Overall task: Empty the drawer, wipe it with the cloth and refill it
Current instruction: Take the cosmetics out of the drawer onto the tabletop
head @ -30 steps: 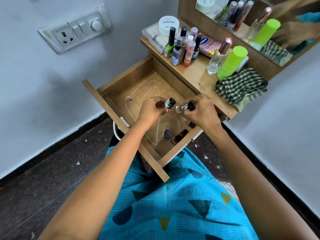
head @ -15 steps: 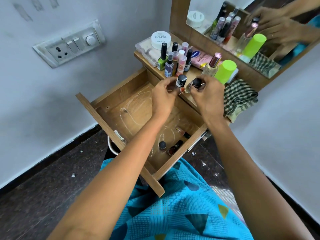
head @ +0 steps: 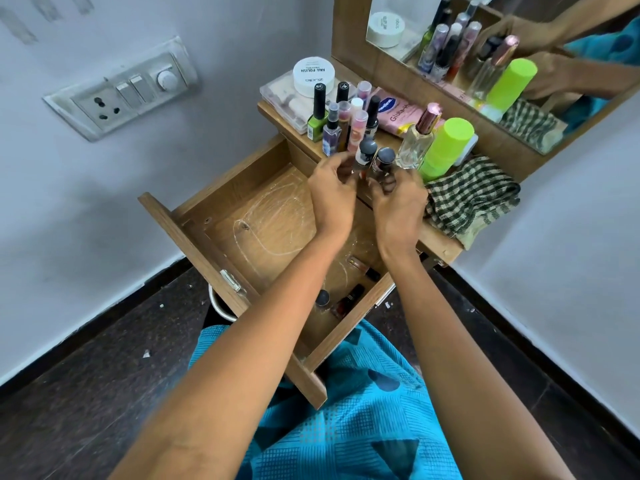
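Now, bottle (head: 364,154) upright, in left grip (head: 330,195) (pinched)

Here we are in a home, at a dressing corner: a small wooden counter (head: 441,242) crowded with nail polish bottles (head: 346,123) and a perfume bottle (head: 415,143), a mirror (head: 485,36) behind it, a switch-and-socket plate (head: 121,95) on the painted wall (head: 86,202).

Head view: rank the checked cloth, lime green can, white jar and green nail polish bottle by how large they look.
1. checked cloth
2. lime green can
3. white jar, which stands farther back, so the true order with the can is unsure
4. green nail polish bottle
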Motion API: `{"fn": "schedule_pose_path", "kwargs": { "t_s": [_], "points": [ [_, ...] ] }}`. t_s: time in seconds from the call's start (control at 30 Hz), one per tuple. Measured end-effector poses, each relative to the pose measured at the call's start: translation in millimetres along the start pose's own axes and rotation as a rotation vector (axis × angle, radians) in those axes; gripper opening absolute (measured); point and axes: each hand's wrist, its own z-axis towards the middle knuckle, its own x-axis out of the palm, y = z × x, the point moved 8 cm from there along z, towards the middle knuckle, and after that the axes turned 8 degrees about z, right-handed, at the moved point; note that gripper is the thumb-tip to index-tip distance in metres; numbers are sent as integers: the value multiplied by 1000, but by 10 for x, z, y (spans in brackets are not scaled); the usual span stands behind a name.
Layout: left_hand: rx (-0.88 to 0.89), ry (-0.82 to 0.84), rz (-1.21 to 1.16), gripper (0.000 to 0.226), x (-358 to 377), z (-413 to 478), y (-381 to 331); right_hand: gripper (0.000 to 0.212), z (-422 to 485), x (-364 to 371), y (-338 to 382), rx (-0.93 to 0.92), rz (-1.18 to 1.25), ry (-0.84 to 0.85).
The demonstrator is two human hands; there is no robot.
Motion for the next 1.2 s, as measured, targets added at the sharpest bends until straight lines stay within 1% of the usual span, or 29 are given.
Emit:
{"fn": "schedule_pose_path", "kwargs": {
  "t_s": [0.07,0.17,0.4,0.67,0.83,1.2],
  "points": [
    [-3,-11,3,31,0,-5,9,29,22,-7,-20,32,-47,-14],
    [-19,-26,-2,29,8,-2,20,30,39,-10,-30,66,-129,-47],
    [-46,-50,16,19,50,80,-27,36,122,4,-47,153,-169,-95],
    [-97,-63,26,7,108,117,-54,38,168,23,-59,217,-204,-86],
    [-118,-57,8,7,141,142,-51,36,198,102,-58,188,-115,14],
    [-101,-56,23,8,143,141,-42,32,165,71,13,130,-127,32]
  ]
}}
